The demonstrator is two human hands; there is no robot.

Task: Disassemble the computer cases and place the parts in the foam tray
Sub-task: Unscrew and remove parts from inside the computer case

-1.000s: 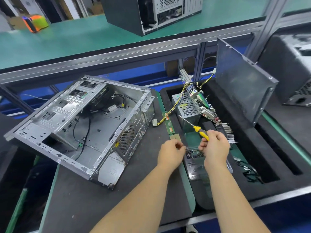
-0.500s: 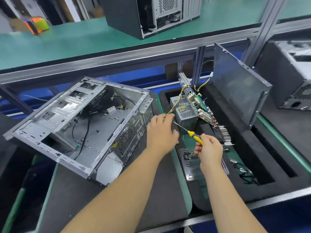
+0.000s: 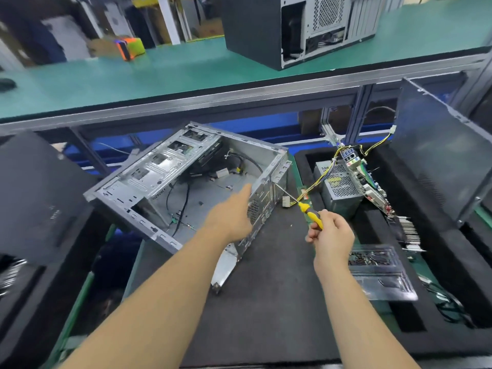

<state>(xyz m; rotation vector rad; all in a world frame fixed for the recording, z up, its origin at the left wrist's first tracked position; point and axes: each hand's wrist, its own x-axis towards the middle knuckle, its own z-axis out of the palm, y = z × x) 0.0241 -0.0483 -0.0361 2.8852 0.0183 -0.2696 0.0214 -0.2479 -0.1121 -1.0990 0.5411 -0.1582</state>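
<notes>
An opened grey computer case (image 3: 170, 179) lies on its side on the black mat, its inside facing up with loose black cables. My left hand (image 3: 231, 217) reaches over its near right wall, fingers straight and holding nothing. My right hand (image 3: 330, 235) grips a yellow-handled screwdriver (image 3: 310, 215) whose shaft points up-left toward the case. To the right is the black foam tray (image 3: 447, 251), holding a power supply (image 3: 340, 187), a motherboard (image 3: 372, 187) standing on edge, and a dark side panel (image 3: 442, 155) leaning upright.
A clear plastic box of small parts (image 3: 378, 270) lies by my right wrist. Another black case (image 3: 34, 198) stands at the left. A further computer case (image 3: 300, 27) sits on the green upper shelf (image 3: 133, 75). Yellow wires with a white connector (image 3: 286, 201) trail onto the mat.
My left hand has moved left from near the power supply to over the open case. My right hand keeps the screwdriver. The view has shifted left.
</notes>
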